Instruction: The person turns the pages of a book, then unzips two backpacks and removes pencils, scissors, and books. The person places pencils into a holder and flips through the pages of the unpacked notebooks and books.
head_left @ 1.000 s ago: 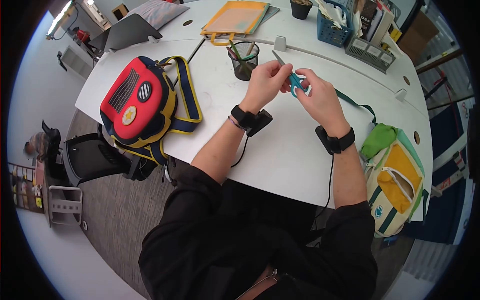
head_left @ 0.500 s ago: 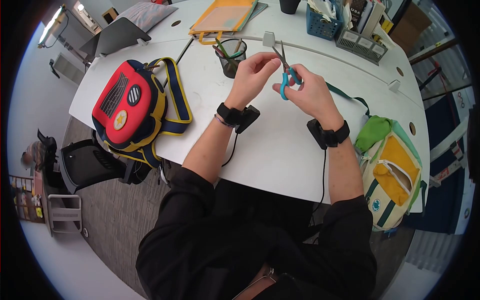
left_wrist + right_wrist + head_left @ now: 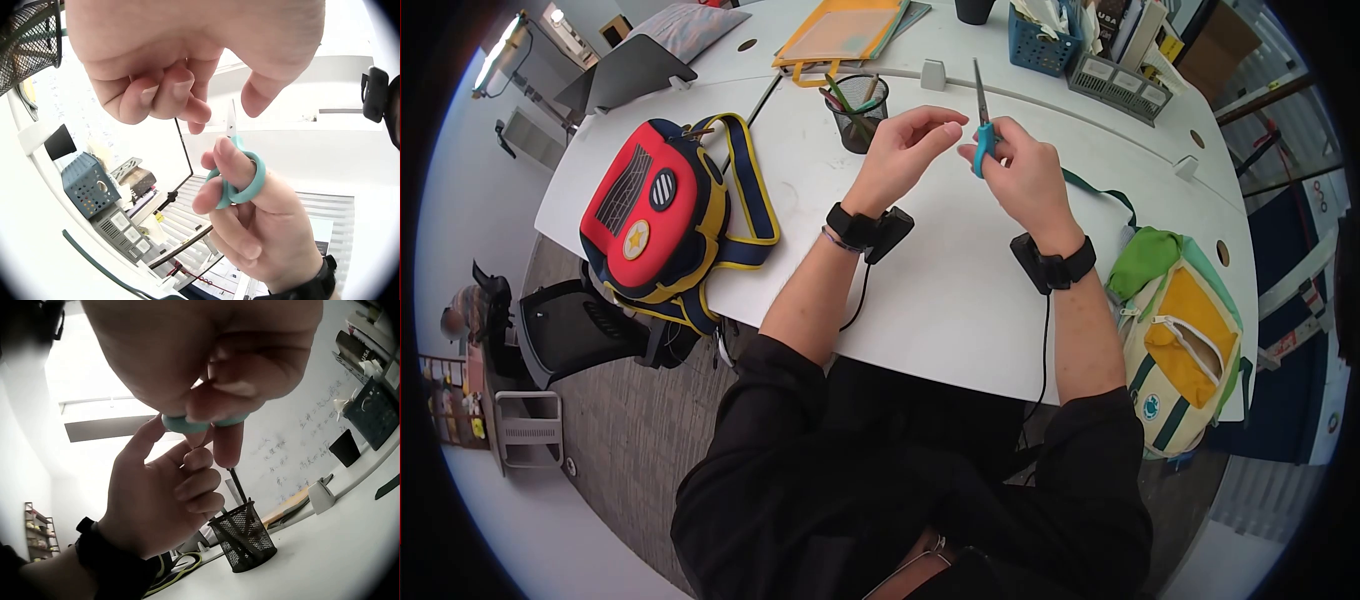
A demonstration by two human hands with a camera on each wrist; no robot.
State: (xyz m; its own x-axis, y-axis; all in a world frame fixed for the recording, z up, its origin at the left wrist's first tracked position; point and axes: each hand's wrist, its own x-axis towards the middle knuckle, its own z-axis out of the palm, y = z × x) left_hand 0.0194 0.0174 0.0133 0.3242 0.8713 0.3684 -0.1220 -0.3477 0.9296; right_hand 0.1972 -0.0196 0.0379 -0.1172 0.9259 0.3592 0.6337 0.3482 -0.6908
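Note:
My right hand (image 3: pixel 1030 182) grips scissors (image 3: pixel 984 145) with turquoise handles, thumb and fingers through the loops. In the head view their blades lie together and point away toward the back of the table. My left hand (image 3: pixel 895 160) is beside them, thumb stretched out and fingers loosely bent, with nothing in it. The left wrist view shows the blade tip (image 3: pixel 232 112) just below the left fingers, with a gap between it and the left thumb. Seen from the right wrist, the right hand hides most of the scissors, and a turquoise loop (image 3: pixel 181 424) shows under it.
A black mesh pen cup (image 3: pixel 858 125) stands beyond the left hand. At left lies a red, navy and yellow backpack (image 3: pixel 640 215); at right, a cream, green and yellow one (image 3: pixel 1190 345). Farther back are yellow folders (image 3: pixel 840 35), a blue basket (image 3: pixel 1040 45) and a grey book rack (image 3: pixel 1115 90).
Both hands were together at the scissors a second ago. The left hand has let go and moved slightly away. In the right hand, the scissors spread open, then closed again.

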